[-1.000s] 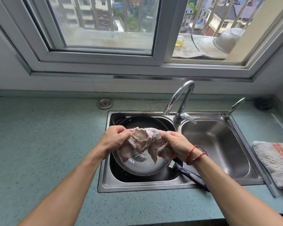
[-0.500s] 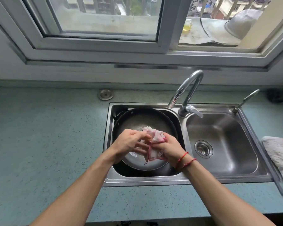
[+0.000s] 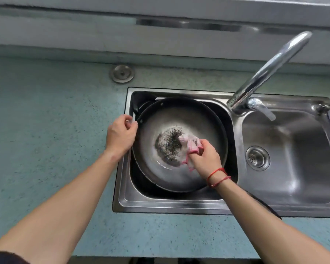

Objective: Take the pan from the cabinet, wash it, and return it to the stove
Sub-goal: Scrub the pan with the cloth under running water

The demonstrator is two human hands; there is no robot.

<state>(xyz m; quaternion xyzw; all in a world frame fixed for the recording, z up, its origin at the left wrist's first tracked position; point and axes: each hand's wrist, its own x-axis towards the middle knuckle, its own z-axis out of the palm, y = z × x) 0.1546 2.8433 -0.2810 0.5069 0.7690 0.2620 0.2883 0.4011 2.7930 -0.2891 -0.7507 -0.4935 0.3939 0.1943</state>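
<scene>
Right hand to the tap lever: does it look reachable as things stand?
Likely yes: the right hand, gripping the cloth in the pan, has open space to the tap lever; nothing stands between.

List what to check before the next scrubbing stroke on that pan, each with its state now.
1. The pan sits in the left basin of the sink: ok.
2. The right hand grips the cloth on the pan's floor: ok.
3. The left hand steadies the pan: it is at the left rim, firm hold cannot tell.
4. The dark residue is cleared: not ok, a patch sits mid-pan.
5. The tap runs water: not ok, none visible.
</scene>
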